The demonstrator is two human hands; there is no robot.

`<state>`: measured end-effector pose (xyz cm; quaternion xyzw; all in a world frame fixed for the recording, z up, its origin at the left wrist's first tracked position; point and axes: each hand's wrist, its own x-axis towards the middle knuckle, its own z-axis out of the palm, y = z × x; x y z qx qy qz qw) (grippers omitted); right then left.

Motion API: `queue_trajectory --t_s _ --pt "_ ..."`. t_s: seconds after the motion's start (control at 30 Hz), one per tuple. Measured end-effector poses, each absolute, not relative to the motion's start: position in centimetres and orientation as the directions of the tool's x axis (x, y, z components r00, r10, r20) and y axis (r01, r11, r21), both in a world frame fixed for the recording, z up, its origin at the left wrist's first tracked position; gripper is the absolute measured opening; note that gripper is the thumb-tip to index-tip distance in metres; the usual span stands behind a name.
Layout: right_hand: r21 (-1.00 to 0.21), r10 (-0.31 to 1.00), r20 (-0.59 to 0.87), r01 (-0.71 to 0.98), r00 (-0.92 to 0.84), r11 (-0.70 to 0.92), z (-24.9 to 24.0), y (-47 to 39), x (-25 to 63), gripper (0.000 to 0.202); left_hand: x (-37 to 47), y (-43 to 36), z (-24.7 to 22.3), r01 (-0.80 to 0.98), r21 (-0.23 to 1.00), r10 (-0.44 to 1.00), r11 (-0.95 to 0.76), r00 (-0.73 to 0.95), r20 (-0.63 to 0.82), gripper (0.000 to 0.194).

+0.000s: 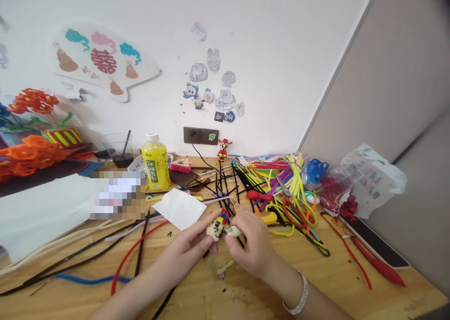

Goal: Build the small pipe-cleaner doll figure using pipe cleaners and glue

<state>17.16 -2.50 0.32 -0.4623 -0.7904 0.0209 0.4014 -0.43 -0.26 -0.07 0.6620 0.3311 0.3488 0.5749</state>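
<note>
My left hand (pixel 191 235) is closed around a small pipe-cleaner doll (pixel 215 230), with a cream face, dark features and red, blue and yellow on top. Close against the doll's right side, my right hand (pixel 251 242) pinches a small pale cream piece (pixel 232 231). Its kind is not clear, and whether it touches the doll I cannot tell. A silvery bracelet (pixel 300 299) circles my right wrist. Beneath the hands on the wooden table (pixel 267 294) lies a short yellow-green scrap (pixel 225 266) with a purple end.
Black pipe cleaners (pixel 236 181) and a colourful heap (pixel 298 170) with scissors (pixel 284 186) spread behind my hands. A white paper (pixel 180 208), yellow drink bottle (pixel 156 163) and cup (pixel 121 153) stand or lie left. A finished doll (pixel 224 149) stands by the wall; a plastic bag (pixel 369 181) sits right.
</note>
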Motion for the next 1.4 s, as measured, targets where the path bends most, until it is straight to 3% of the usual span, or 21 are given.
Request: queue_trajectory --t_s 0.33,0.53,0.67,0.93,1.1,1.4 --pt "-0.196 0.661 0.679 0.789 -0.319 0.582 0.3 -2.2 17.4 0.019 -0.6 -0.2 0.0 0.097 0.982 0.812 -0.162 0.578 0.077 0.059" --pt "-0.160 0.646 0.694 0.806 -0.319 0.570 0.3 -2.2 17.4 0.020 -0.6 -0.1 -0.3 0.061 0.984 0.807 -0.167 0.582 0.101 0.062" --pt "-0.218 0.681 0.675 0.805 -0.283 0.551 0.1 -2.2 17.3 0.019 -0.5 -0.1 -0.5 0.007 0.992 0.808 -0.127 0.581 0.099 0.064" --pt "-0.509 0.777 0.608 0.671 -0.164 0.540 -0.3 -1.9 17.4 0.019 -0.4 0.0 -0.8 -0.198 0.979 0.838 0.046 0.540 0.070 0.055" --pt "-0.591 0.800 0.590 0.620 -0.105 0.517 -1.5 -1.3 17.2 0.014 0.2 0.1 -1.4 -0.444 0.866 0.857 0.231 0.515 0.036 0.054" --pt "-0.593 0.789 0.612 0.625 -0.059 0.507 -2.1 -1.2 17.3 0.015 0.3 0.6 -2.3 -0.494 0.817 0.875 0.298 0.483 -0.028 0.052"
